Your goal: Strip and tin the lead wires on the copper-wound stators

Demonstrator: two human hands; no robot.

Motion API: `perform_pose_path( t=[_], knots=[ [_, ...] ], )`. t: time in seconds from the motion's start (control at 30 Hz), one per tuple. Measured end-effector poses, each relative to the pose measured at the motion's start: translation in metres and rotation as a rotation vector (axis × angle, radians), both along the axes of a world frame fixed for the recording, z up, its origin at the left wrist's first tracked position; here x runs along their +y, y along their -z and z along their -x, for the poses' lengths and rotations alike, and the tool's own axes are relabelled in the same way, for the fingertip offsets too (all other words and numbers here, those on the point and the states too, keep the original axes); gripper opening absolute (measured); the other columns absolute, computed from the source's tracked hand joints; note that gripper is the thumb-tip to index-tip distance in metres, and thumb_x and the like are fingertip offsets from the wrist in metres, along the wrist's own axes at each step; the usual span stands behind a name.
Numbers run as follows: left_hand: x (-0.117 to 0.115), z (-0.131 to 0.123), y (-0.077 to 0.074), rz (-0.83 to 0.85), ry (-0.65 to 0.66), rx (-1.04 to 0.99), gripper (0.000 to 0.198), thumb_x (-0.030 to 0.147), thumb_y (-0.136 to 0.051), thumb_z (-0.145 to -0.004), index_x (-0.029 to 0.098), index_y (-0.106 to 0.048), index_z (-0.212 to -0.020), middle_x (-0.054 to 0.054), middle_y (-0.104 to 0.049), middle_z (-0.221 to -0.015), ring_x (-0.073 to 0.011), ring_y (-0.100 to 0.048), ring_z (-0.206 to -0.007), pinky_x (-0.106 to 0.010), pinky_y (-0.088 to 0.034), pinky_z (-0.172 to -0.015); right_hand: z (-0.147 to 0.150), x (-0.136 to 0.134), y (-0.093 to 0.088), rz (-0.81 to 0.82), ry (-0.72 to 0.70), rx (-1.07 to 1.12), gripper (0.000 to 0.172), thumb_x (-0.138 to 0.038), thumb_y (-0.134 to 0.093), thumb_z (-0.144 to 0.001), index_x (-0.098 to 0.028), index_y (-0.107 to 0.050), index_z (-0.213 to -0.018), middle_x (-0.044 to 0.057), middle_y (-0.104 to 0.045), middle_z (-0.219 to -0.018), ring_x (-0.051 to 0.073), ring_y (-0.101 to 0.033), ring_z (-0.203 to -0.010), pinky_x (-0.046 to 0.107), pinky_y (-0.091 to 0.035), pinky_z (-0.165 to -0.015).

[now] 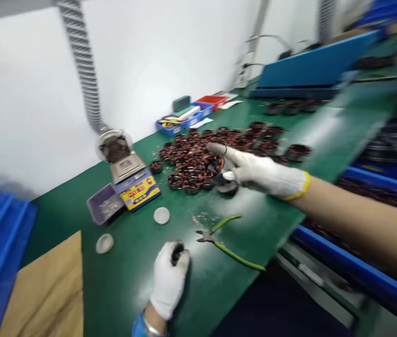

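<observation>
My left hand [170, 281], in a white glove, rests low over the green table, its fingers curled round a small dark ring-shaped part [176, 253]; the glove hides much of it. My right hand [254, 171], also gloved, reaches in from the right to the near side of a pile of copper-wound ring coils [191, 159]. Its index finger and thumb are spread apart around coils at the pile's edge, blurred there. Between the two hands lie green-handled cutting pliers [207, 237], jaws pointing left, beside scattered wire clippings [205, 218].
A yellow-and-blue device with a lit display [137, 191] stands left of the pile, under a ribbed hose [81, 61]. Near it are a purple tray [96, 204] and two pale round discs, one a disc [162, 215]. Brown cardboard [53, 290] and blue bins [359, 260] flank the table.
</observation>
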State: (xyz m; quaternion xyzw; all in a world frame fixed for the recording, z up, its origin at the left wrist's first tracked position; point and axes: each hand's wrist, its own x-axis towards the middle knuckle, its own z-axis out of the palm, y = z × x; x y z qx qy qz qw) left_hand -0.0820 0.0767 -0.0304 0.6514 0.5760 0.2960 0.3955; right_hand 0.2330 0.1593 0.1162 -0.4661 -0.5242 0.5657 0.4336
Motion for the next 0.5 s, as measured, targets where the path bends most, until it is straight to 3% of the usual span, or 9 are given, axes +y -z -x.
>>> perform_pose_path(
  t=[0.1,0.23,0.33,0.5],
  knots=[
    [0.002,0.003,0.001,0.024,-0.064,-0.040,0.045,0.058,-0.068,-0.088,0.020,-0.083,-0.107,-0.017,-0.088,-0.118,-0.0379,-0.083,-0.115,-0.056,-0.065,-0.112,-0.045,-0.073,0.038,0.166,0.079,0.262,0.107,-0.043,-0.086,-0.088,-0.034,-0.027,-0.176,0.000,-0.073,-0.098,0.025,-0.080,-0.098,0.034,-0.069,-0.074],
    [0.008,0.010,0.000,0.129,-0.143,-0.037,0.059,0.067,-0.078,-0.075,0.019,-0.084,-0.108,-0.020,-0.086,-0.128,-0.0451,-0.077,-0.131,-0.064,-0.052,-0.127,-0.080,-0.144,0.085,0.212,0.190,0.460,0.076,-0.049,-0.080,-0.097,-0.031,-0.045,-0.162,0.006,-0.076,-0.115,0.028,-0.084,-0.101,0.036,-0.067,-0.072],
    [0.013,0.016,0.000,0.197,-0.208,-0.017,0.065,0.068,-0.084,-0.065,0.019,-0.084,-0.107,-0.019,-0.086,-0.130,-0.0474,-0.075,-0.135,-0.064,-0.049,-0.130,-0.089,-0.178,0.113,0.161,0.275,0.483,0.061,-0.053,-0.078,-0.097,-0.028,-0.054,-0.147,0.009,-0.075,-0.120,0.027,-0.083,-0.095,0.040,-0.067,-0.075],
    [0.009,0.009,-0.011,0.145,-0.304,-0.017,0.065,0.076,-0.086,-0.067,0.022,-0.081,-0.102,-0.014,-0.088,-0.113,-0.0452,-0.083,-0.111,-0.061,-0.065,-0.111,-0.102,-0.211,0.133,0.072,0.461,0.410,0.065,-0.061,-0.087,-0.086,-0.023,-0.060,-0.132,0.010,-0.074,-0.116,0.024,-0.077,-0.095,0.041,-0.065,-0.081]
  ],
)
